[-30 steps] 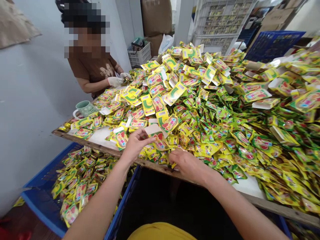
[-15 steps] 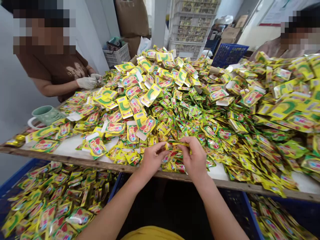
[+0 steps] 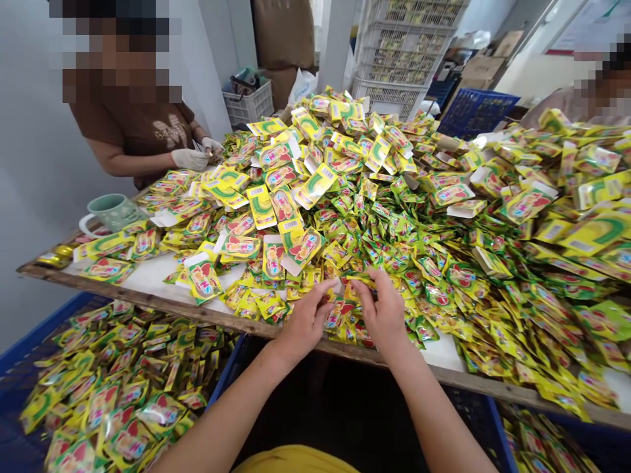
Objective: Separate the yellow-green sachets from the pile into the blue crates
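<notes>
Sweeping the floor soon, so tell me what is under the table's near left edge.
A blue crate stands below the wooden table edge, heaped with yellow-green sachets. The crate's floor is hidden beneath them, and so is anything under the crate.

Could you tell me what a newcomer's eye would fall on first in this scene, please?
The huge heap of yellow-green sachets covering the table, highest at the far side. At the near edge the right hand pinches one sachet, the left hand reaching to it; a blue crate lower left holds more.
</notes>
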Available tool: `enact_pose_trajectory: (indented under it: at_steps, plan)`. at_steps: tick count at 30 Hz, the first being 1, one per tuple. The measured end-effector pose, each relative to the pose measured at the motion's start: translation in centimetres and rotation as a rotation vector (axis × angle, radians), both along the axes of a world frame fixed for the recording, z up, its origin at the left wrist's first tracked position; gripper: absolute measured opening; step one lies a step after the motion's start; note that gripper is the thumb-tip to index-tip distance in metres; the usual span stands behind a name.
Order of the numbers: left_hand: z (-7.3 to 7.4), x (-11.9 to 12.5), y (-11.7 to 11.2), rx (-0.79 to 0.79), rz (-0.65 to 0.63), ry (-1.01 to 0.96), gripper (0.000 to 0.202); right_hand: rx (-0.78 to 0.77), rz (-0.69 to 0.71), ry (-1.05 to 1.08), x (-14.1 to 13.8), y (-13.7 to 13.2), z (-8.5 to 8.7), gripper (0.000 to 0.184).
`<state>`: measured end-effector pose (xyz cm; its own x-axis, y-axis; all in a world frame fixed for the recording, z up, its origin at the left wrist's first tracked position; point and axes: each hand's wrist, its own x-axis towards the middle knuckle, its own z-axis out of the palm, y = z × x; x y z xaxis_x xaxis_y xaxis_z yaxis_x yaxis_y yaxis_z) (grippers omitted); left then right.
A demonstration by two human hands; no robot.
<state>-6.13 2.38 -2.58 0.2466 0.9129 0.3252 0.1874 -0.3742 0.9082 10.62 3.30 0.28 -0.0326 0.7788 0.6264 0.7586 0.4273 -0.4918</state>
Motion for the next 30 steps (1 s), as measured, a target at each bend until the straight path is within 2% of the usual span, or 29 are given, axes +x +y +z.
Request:
enact_pose_trajectory:
  at_steps: [2, 4, 7, 10, 14, 18, 20, 23, 25, 27, 30]
  plan:
    - [0.1, -0.2, 0.0, 0.090, -0.047, 0.064, 0.028, 0.055, -0.031, 0.034, -0.3, -0.1, -0.5, 0.014]
    - [0.2, -0.5, 0.2, 0.117, -0.061, 0.072, 0.024, 0.069, 0.046, 0.013, -0.5, -0.4, -0.9, 0.015]
    - [0.1, -0.9, 0.2, 0.071, -0.054, 0.078, 0.021, -0.015, 0.219, -0.075, -0.3, -0.8, -0.5, 0.021]
    - [0.2, -0.9, 0.1, -0.006, -0.063, 0.070, 0.020, -0.142, 0.283, -0.139, 0.3, -0.9, 0.9, 0.020]
    - [1.0, -0.1, -0.1, -0.125, -0.003, -0.042, 0.029, -0.205, 0.257, -0.158, 0.5, -1.2, 2.2, 0.015]
    - [2.3, 1.1, -0.4, -0.302, 0.143, -0.138, 0.023, -0.086, 0.145, -0.055, -0.4, -2.6, 1.7, 0.012]
    - [2.9, 1.4, -0.7, -0.342, 0.215, -0.151, 0.016, -0.005, 0.113, -0.014, -1.1, -3.4, 1.1, 0.014]
    - [3.3, 1.6, -1.5, -0.248, 0.261, -0.067, 0.003, 0.048, 0.153, 0.017, -1.7, -4.0, 0.6, 0.021]
    - [3.3, 1.5, -2.1, -0.150, 0.260, 0.028, 0.015, 0.018, 0.189, 0.009, -1.8, -4.1, 0.9, 0.023]
    - [3.1, 1.3, -2.6, -0.099, 0.258, 0.074, 0.021, -0.067, 0.221, -0.067, -1.7, -3.8, 1.6, 0.024]
    - [2.7, 1.2, -3.0, -0.072, 0.195, 0.036, 0.023, -0.246, 0.234, -0.330, -1.3, -3.5, 3.4, 0.024]
